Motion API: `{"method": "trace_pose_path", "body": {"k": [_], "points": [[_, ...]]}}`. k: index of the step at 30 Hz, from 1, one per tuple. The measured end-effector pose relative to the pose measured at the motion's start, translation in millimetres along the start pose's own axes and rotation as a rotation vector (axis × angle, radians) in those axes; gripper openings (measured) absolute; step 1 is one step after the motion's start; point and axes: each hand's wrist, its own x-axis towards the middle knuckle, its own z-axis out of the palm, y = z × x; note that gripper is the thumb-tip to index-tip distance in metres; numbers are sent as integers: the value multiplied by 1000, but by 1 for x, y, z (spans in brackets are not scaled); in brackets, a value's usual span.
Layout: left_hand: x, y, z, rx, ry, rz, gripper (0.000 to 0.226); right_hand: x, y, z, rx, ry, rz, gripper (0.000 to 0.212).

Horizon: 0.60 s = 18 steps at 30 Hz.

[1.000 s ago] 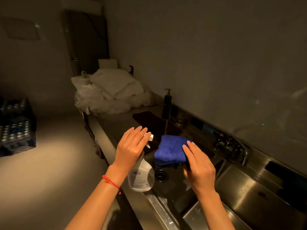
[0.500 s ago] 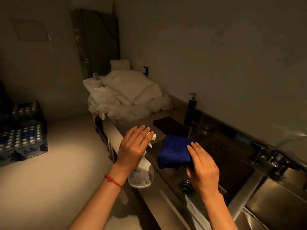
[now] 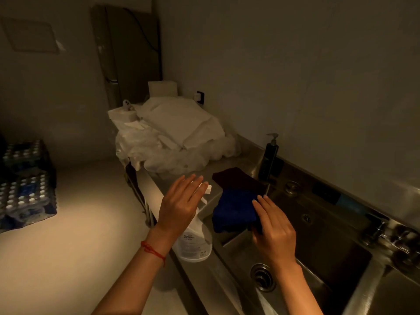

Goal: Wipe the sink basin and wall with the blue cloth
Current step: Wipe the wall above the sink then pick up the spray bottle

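My right hand (image 3: 273,233) grips a folded blue cloth (image 3: 234,210) by its near edge and holds it above the left end of the steel sink basin (image 3: 318,242). The drain (image 3: 262,277) lies below my wrist. My left hand (image 3: 181,205) is on the head of a clear spray bottle (image 3: 195,244) at the counter's front edge, fingers stretched out over the white nozzle. The grey wall (image 3: 318,87) rises behind the sink.
A dark red cloth (image 3: 236,179) lies on the counter left of the basin, next to a dark pump bottle (image 3: 269,158). White bags and linen (image 3: 177,133) are piled at the far end. Taps (image 3: 377,226) stand at the right. Packs of water bottles (image 3: 25,185) sit on the floor.
The view has swung left and the sink has slid right in frame. Both hands keep their hold; the blue cloth now hangs over the basin's left end.
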Motion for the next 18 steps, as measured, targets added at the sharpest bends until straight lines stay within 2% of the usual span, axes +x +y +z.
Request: {"method": "trace_pose_path", "body": {"k": [3,18], "points": [[10,-11,23,5,23,45,26,16,10,18,-5,21,-10,58],[59,-53,117,-26,54,98,32,60,60,80,-48,4,0,56]]}}
